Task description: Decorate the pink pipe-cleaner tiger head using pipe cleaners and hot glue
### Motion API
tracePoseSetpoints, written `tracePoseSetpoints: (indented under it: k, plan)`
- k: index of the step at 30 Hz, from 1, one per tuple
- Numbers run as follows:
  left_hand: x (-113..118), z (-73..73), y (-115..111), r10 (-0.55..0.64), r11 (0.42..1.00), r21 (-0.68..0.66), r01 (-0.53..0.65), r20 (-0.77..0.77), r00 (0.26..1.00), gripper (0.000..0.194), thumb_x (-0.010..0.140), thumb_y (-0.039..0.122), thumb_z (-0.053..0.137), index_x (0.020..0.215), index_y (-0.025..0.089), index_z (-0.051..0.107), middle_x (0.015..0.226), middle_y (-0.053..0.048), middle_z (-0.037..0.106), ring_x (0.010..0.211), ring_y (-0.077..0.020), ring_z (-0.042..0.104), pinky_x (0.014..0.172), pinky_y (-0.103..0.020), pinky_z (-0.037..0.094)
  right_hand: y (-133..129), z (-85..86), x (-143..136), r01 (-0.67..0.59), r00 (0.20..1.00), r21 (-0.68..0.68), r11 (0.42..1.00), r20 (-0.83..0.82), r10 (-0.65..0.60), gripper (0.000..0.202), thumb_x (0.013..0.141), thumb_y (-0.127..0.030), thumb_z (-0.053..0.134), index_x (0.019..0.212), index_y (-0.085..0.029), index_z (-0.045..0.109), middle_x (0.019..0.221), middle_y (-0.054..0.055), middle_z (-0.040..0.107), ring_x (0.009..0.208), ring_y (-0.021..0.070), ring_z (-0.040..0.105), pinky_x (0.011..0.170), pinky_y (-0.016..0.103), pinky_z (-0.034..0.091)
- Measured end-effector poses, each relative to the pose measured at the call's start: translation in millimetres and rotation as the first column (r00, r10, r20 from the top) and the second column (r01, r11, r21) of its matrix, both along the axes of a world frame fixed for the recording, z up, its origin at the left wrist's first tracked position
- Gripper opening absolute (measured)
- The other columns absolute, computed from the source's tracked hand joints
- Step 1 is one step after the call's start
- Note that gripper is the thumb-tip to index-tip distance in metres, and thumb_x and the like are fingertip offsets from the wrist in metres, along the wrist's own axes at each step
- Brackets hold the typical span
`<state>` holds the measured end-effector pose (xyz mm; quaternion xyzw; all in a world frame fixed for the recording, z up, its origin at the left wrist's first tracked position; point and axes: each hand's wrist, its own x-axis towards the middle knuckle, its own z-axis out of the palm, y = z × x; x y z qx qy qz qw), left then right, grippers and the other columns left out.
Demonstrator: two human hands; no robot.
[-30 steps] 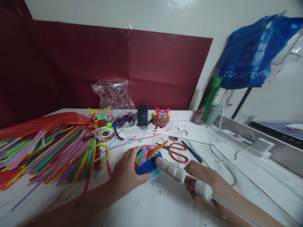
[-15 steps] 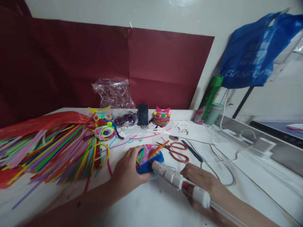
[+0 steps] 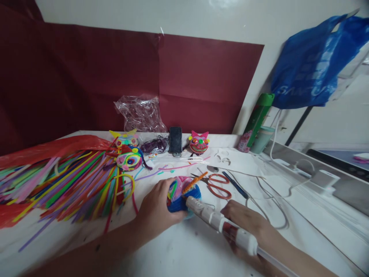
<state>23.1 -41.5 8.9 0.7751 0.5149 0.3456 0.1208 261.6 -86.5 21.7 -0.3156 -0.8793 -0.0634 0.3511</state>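
Note:
My left hand (image 3: pixel 157 202) is closed round a small craft head (image 3: pixel 176 207) of blue, pink and green pipe cleaners. An orange pipe cleaner (image 3: pixel 194 183) lies slanted across its top, its far end sticking out. In my right hand (image 3: pixel 242 219) is a white hot glue gun (image 3: pixel 215 219), with a clear glue stick (image 3: pixel 273 261) coming out of its back. The gun's nozzle points at the blue side of the head, touching or very close to it. Just beyond lie orange-handled scissors (image 3: pixel 219 186).
Many coloured pipe cleaners (image 3: pixel 77 184) spread over the left side. Finished craft heads (image 3: pixel 198 141) (image 3: pixel 129 158) and a phone (image 3: pixel 175 140) stand at the back. A dark blue tool (image 3: pixel 235 184) and cables (image 3: pixel 281 207) lie at right, near a green can (image 3: pixel 259 115) and power strip (image 3: pixel 284 164).
Both hands, the craft head and the glue gun keep nearly the same pose. The whole view has shifted slightly, so things appear a little further right.

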Motion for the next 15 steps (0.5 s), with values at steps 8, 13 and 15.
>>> tracePoseSetpoints:
  k: [8, 13, 15]
  plan:
    - [-4, -2.0, 1, 0.014, 1.000, 0.003, -0.014, 0.005, 1.000, 0.071, 0.055, 0.033, 0.072, 0.121, 0.025, 0.045, 0.114, -0.006, 0.060, 0.104, -0.0264, 0.058, 0.087, -0.037, 0.047, -6, 12.7, 5, 0.129, 0.987, -0.011, 0.992, 0.102, -0.127, 0.014, 0.077, -0.008, 0.045, 0.070, -0.020, 0.045, 0.061, 0.001, 0.052, 0.057, 0.0145, 0.051, 0.051, 0.024, 0.039]
    - [-2, 0.8, 0, 0.013, 1.000, -0.006, -0.013, 0.010, 1.000, 0.070, 0.056, 0.031, 0.072, 0.120, 0.022, 0.046, 0.116, -0.008, 0.060, 0.106, -0.0266, 0.057, 0.089, -0.038, 0.046, -9, 21.9, 5, 0.145, 0.982, -0.040, 0.989, 0.127, -0.139, 0.017, 0.080, -0.008, 0.040, 0.070, -0.021, 0.043, 0.061, 0.001, 0.051, 0.057, 0.0136, 0.050, 0.049, 0.023, 0.037]
    - [-2, 1.2, -1, 0.012, 1.000, -0.003, -0.012, 0.018, 1.000, 0.070, 0.055, 0.031, 0.072, 0.119, 0.023, 0.047, 0.115, -0.008, 0.060, 0.105, -0.0263, 0.057, 0.088, -0.038, 0.046, -10, 23.1, 4, 0.158, 0.981, -0.039, 0.987, 0.125, -0.152, 0.018, 0.081, -0.008, 0.040, 0.068, -0.021, 0.042, 0.060, 0.001, 0.051, 0.056, 0.0133, 0.049, 0.048, 0.023, 0.036]
